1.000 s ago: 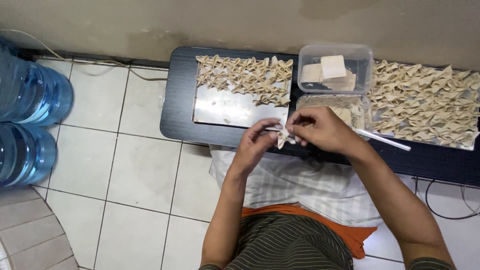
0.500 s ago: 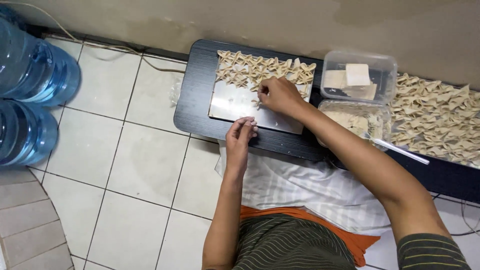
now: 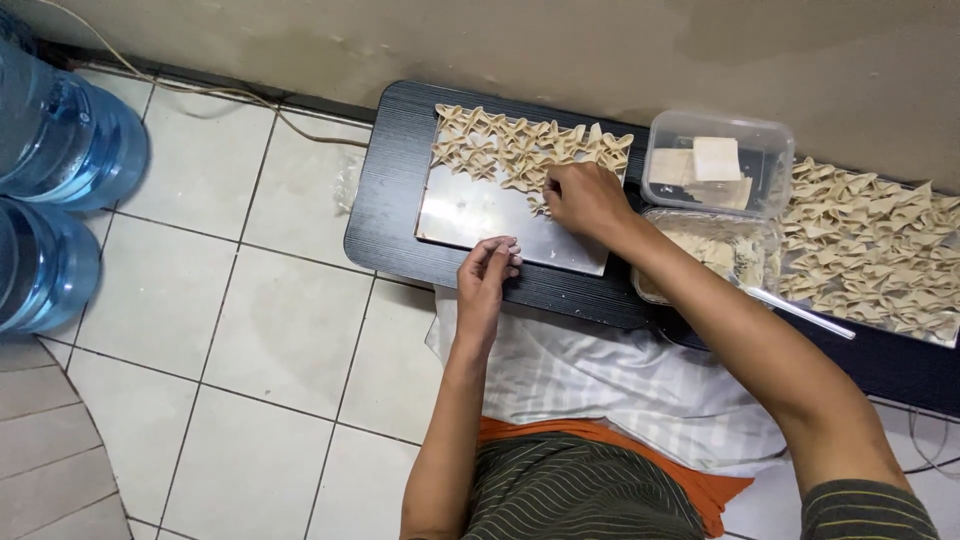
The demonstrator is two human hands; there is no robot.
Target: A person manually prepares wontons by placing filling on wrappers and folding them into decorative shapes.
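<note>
while two big blue water bottles (image 3: 55, 150) stand on the tiled floor (image 3: 230, 330) at the far left, a low black table (image 3: 395, 200) sits by the wall. a thin cord (image 3: 200, 92) runs along the floor next to the wall.

on the left part of the table lies a shiny metal tray (image 3: 470, 215). rows of small folded dough pieces (image 3: 500, 150), shaped like bows, fill the far side of the tray. the near side of the tray is bare.

the left hand (image 3: 487, 275) rests at the near edge of the tray. its fingers are bent in close together, and i cannot tell if it holds anything.

the right hand (image 3: 585, 198) reaches over the tray, right by the dough pieces. its fingertips touch the nearest row, and its grip is narrow, pinched around one dough piece (image 3: 540, 203) at the end of that row.

just to the right of the tray is a clear plastic box (image 3: 765, 135) with flat square dough sheets (image 3: 716, 158) inside. a second clear box (image 3: 760, 245) with pale filling sits in front of it, and a white stick (image 3: 800, 312) pokes out of it.

at the far right, another tray (image 3: 940, 338) is full of many more folded dough bows (image 3: 870, 250).

a white cloth (image 3: 620, 375) lies over the person's lap, under the arms.
</note>
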